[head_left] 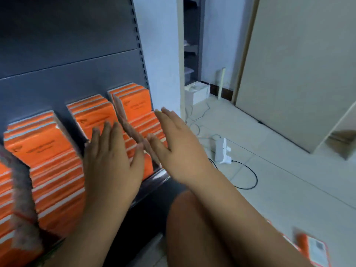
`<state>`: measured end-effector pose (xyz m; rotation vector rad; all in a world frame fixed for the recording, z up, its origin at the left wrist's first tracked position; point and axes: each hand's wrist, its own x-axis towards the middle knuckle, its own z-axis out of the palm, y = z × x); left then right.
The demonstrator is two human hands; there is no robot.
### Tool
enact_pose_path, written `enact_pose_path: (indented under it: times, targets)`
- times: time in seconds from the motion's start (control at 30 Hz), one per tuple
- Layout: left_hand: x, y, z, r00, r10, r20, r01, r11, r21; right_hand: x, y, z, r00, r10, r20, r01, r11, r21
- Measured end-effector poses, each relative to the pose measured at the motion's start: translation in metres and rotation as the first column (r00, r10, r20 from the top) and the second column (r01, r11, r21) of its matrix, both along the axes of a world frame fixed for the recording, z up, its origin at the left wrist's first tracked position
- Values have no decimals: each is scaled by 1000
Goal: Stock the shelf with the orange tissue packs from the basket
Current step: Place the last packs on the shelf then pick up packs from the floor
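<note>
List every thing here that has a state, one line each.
orange tissue packs, upright in rows on the shelf
left hand, open, fingers straight, laid over the packs
right hand, open, fingers straight, beside the rightmost row
loose pack, lying on the floor

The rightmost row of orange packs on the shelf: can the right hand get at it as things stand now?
Most likely yes. The right hand, open with straight fingers, is at the front of the rightmost row, nothing between them. The left hand lies on the middle row, out of the way.
</note>
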<state>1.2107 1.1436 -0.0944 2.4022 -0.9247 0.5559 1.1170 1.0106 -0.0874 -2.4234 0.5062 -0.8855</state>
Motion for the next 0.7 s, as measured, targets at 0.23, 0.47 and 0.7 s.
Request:
enact_pose_path:
  times: [0.23, 0.47, 0.7]
  targets:
    - [-115, -93, -13, 935, -350, -50, 352, 934, 52, -149, -50, -41, 925, -378, -44, 380, 920, 91]
    - [-210, -155, -88, 788, -588, -179, 613, 728, 306, -261, -57, -147, 751, -606, -262, 660, 684, 310]
    - [-211, -194, -182, 775, -509, -374, 631, 591, 502, -312, -50, -246, 642, -605, -471, 763, 449, 465]
